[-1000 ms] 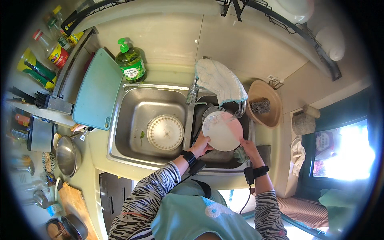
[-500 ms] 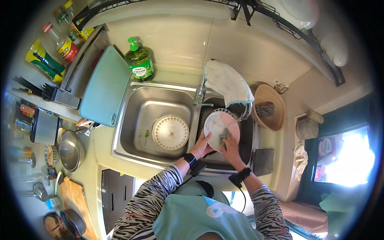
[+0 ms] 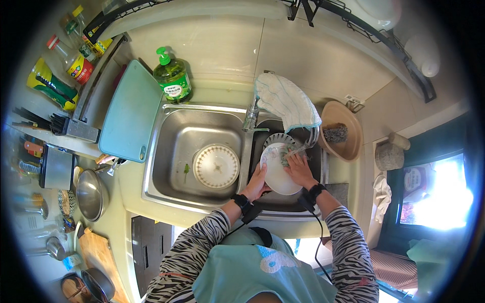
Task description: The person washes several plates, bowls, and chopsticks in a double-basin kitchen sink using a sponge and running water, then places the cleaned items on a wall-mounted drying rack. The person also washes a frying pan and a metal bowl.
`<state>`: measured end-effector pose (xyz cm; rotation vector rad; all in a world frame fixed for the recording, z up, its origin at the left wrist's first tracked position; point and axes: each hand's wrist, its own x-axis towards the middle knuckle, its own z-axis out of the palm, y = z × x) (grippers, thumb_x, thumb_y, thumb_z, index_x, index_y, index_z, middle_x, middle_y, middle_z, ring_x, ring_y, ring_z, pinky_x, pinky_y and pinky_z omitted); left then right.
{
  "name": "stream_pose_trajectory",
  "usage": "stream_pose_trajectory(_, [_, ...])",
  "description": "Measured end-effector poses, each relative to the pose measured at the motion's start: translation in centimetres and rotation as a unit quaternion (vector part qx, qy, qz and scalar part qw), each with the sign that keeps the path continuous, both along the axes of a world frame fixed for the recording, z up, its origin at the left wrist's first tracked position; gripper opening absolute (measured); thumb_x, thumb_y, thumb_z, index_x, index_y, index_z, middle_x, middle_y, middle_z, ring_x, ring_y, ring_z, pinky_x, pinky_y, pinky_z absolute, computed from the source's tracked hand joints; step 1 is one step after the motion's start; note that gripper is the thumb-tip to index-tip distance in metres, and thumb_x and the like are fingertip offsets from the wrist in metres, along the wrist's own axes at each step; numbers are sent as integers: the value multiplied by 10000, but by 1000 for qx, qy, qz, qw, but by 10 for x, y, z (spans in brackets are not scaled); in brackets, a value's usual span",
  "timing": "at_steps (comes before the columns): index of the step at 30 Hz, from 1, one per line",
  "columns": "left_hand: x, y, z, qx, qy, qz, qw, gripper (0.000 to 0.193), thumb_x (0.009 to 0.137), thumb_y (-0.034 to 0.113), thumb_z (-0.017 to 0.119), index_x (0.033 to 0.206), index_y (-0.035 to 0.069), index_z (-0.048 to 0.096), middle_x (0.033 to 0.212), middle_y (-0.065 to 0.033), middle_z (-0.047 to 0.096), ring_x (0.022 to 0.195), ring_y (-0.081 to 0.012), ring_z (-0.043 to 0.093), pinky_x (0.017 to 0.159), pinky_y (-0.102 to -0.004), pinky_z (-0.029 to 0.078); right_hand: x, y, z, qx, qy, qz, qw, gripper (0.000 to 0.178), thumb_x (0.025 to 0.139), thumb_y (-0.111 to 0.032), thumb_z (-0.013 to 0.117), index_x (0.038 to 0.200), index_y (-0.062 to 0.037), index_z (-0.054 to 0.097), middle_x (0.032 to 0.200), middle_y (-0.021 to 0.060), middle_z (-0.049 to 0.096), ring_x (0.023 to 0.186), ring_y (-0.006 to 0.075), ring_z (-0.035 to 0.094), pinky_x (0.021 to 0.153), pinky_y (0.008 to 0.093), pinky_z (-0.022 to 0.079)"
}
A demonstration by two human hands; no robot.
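Nearest to us, our teal apron (image 3: 262, 272) spreads between zebra-striped sleeves (image 3: 194, 250), and a black band circles each wrist. Our left hand (image 3: 255, 185) holds a white plate (image 3: 277, 177) by its left edge, thumb on the upper face and the other fingers mostly hidden beneath. Our right hand (image 3: 300, 171) lies on the plate's right side with fingers slightly spread, over what looks like a greenish cloth (image 3: 290, 151); we cannot tell whether they grip it. The plate is above the dark right basin (image 3: 275, 200) of the sink, and a dark-striped dish (image 3: 279, 138) shows just past its far edge. In the steel left basin (image 3: 164, 184) we see a dish with a patterned rim (image 3: 216, 166) and, just beside it, a green scrap (image 3: 186, 172). Farther off, a pale towel (image 3: 285, 101) drapes over the tap (image 3: 250, 121); right of it, a tan tub (image 3: 348, 149) holds a grey scrubber (image 3: 335, 134). Behind the left basin stands a green pump bottle (image 3: 173, 81), near an upright teal board (image 3: 126, 116).
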<state>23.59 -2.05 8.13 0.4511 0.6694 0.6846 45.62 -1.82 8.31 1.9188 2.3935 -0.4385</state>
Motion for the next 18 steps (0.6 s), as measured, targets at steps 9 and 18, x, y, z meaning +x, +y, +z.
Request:
stream_pose_trajectory(9, [18, 50, 15, 33, 166, -30, 985, 442, 965, 303, 423, 1351, 123, 307, 1172, -137, 533, 955, -267, 627, 578, -399, 595, -57, -65, 20, 139, 176, -23, 974, 510, 808, -297, 680, 1184, 10, 523, 1156, 223, 526, 1109, 403, 472, 964, 483, 382])
stream_pose_trajectory(18, [88, 53, 15, 296, 328, 104, 891, 662, 881, 214, 514, 1439, 47, 200, 1343, -319, 382, 1199, -495, 421, 1026, -476, 347, -45, -26, 34, 155, 316, -122, 928, 454, 685, -124, 749, 1075, 19, 565, 910, 223, 611, 801, 425, 589, 697, 438, 488])
